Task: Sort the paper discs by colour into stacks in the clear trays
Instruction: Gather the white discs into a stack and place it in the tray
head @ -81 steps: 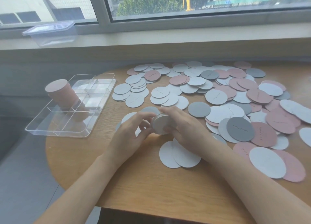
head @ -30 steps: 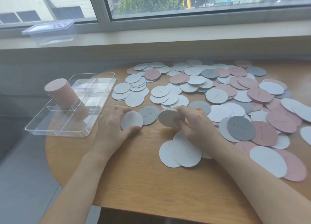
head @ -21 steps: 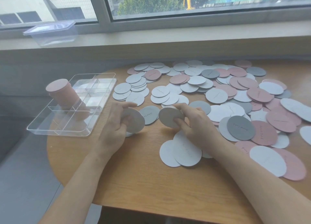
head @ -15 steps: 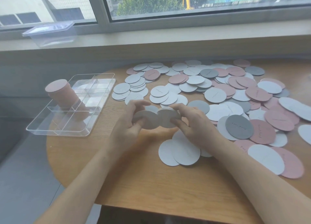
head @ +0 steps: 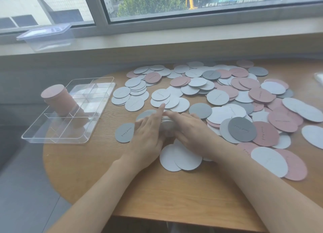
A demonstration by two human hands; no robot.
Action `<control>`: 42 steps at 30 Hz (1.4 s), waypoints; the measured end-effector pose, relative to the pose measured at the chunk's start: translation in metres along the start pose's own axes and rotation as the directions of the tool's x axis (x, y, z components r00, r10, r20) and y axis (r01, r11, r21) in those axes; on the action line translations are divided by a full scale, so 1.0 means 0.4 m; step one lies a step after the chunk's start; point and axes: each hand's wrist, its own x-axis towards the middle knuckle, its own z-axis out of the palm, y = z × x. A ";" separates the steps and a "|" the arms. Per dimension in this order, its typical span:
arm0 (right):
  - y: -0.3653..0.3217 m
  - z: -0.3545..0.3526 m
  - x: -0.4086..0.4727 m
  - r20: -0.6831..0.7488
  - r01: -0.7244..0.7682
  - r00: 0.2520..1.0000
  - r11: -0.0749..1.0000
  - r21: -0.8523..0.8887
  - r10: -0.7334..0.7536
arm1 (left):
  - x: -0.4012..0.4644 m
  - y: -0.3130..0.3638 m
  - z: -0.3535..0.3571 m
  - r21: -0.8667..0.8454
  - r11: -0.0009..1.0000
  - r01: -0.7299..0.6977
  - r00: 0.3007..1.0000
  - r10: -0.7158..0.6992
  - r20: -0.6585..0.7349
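hands – 2 (head: 148, 134) (head: 190, 131) | clear trays – 1 (head: 52, 136) | lidded tubs – 1 (head: 45, 38)

The discs (head: 218, 96) were flat paper circles in pale grey, dark grey and pink, some bearing small script. Most lay scattered and overlapping across the centre and right of the desk (head: 174, 194). A small pile (head: 167, 125) of pale grey discs sat at desk centre, partly covered. One grey disc (head: 124, 132) lay alone left of that pile. Two pale discs (head: 180, 158) overlapped just nearer the desk's front edge. The tray (head: 57, 138) was clear, rectangular and divided into compartments; it lay at the desk's left edge. A tall pink stack (head: 58, 99) stood in a left compartment, appearing tilted.
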 end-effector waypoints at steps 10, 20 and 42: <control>0.038 -0.025 0.004 -0.087 -0.107 0.990 0.994 0.017 0.108 | -0.001 -0.012 -0.002 -0.070 0.998 0.008 0.999 -0.011 -0.033; 0.056 -0.044 0.009 -0.265 -0.189 0.948 0.982 -0.023 0.176 | -0.008 0.006 -0.019 -0.039 0.999 0.004 0.999 -0.003 0.044; 0.046 -0.049 0.005 -0.197 -0.253 0.938 0.951 0.177 0.286 | -0.008 0.020 -0.048 -0.485 0.847 0.220 0.970 -0.139 0.198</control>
